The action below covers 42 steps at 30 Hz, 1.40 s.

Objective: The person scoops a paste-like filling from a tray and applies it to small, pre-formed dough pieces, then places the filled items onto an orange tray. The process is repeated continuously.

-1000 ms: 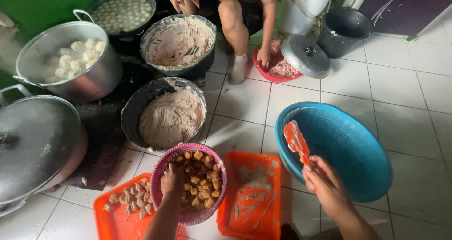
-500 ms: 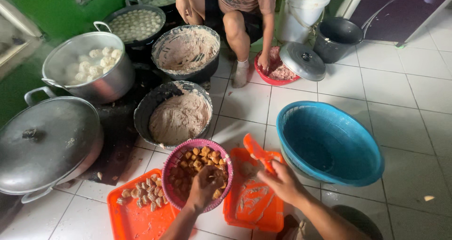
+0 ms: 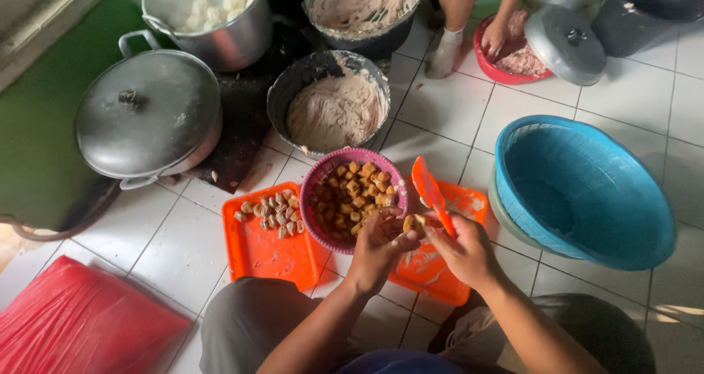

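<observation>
Orange spatula (image 3: pixel 430 192) gripped by right hand (image 3: pixel 463 251), left hand (image 3: pixel 378 243) pinching tofu puff (image 3: pixel 409 223) — piece half hidden by fingers (image 3: pixel 391 214).

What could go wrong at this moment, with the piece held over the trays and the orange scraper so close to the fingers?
The left hand pinches a small fried piece right where the right hand works the orange scraper; a slip might nick the fingers. The piece sits above the gap between the pink basket and the smeared orange tray, so it could drop onto the floor tiles.
</observation>
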Tool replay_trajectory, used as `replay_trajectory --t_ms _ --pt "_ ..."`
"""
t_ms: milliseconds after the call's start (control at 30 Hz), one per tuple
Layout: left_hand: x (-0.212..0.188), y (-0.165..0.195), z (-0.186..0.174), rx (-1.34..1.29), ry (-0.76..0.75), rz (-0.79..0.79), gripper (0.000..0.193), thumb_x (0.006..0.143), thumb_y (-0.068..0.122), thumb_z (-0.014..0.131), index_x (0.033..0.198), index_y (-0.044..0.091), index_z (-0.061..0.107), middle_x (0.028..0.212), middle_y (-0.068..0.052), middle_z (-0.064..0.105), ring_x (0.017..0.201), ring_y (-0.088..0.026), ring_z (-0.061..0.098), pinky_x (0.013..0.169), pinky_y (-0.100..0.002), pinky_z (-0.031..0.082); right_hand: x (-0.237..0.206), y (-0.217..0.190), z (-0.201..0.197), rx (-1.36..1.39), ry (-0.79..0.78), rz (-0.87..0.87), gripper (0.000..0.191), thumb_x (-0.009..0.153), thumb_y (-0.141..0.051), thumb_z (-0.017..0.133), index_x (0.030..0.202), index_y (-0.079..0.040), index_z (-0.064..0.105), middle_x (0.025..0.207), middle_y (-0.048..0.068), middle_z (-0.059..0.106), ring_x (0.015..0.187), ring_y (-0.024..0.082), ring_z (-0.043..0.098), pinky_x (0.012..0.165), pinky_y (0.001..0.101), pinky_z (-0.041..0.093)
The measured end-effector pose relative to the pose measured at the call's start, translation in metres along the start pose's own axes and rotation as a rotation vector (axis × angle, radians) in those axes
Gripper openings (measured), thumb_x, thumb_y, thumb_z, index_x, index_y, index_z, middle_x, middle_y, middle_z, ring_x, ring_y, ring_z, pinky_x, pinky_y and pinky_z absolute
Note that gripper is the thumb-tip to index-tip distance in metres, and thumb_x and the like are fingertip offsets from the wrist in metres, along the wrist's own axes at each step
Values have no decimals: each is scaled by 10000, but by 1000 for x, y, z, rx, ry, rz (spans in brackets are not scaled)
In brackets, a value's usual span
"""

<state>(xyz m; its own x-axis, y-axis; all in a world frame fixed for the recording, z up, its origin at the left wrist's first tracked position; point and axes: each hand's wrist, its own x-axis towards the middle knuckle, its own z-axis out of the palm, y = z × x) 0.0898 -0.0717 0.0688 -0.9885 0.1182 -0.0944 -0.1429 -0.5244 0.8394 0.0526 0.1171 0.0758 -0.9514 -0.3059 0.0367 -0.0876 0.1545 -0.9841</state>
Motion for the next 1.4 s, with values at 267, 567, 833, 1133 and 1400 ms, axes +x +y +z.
replay_trajectory --t_ms 267,567,833,1133,1400 --pt "-1 -19 -13 -214 -29 -91 97 1013 81 663 1089 48 612 1082 -71 720 995 -166 680 923 -362 565 -7 11 -3 16 21 70 249 954 -99 672 1166 27 708 1028 82 778 962 125 714 865 279 571" --pt "14 -42 -54 -386 -53 -216 85 928 -17 681 967 54 706 1036 -95 747 997 -232 719 941 -414 582 8 30 -1 -94 2 72 241 956 -168 685 1144 -20 716 984 34 759 905 101 695 813 274 557" --pt "39 -39 -136 -180 186 -201 35 964 21 681 991 3 694 974 -110 738 891 -219 710 842 -386 592 70 104 -55 -752 268 64 345 1033 -246 520 1267 -28 650 1040 229 720 966 408 685 824 478 538" --pt "65 -63 -149 -161 185 -250 177 967 98 643 1067 -32 709 1047 -90 743 962 -175 698 906 -344 562 74 148 -16 -1269 -200 488 280 995 -200 509 1204 -160 692 1116 146 752 1024 354 722 866 506 576" --pt "75 -80 -160 -243 137 -214 51 1015 50 707 1025 1 699 1013 -60 701 960 -167 674 915 -336 566 90 172 2 -1230 60 28 361 926 -101 507 1247 -150 664 1016 143 717 890 357 722 671 479 578"
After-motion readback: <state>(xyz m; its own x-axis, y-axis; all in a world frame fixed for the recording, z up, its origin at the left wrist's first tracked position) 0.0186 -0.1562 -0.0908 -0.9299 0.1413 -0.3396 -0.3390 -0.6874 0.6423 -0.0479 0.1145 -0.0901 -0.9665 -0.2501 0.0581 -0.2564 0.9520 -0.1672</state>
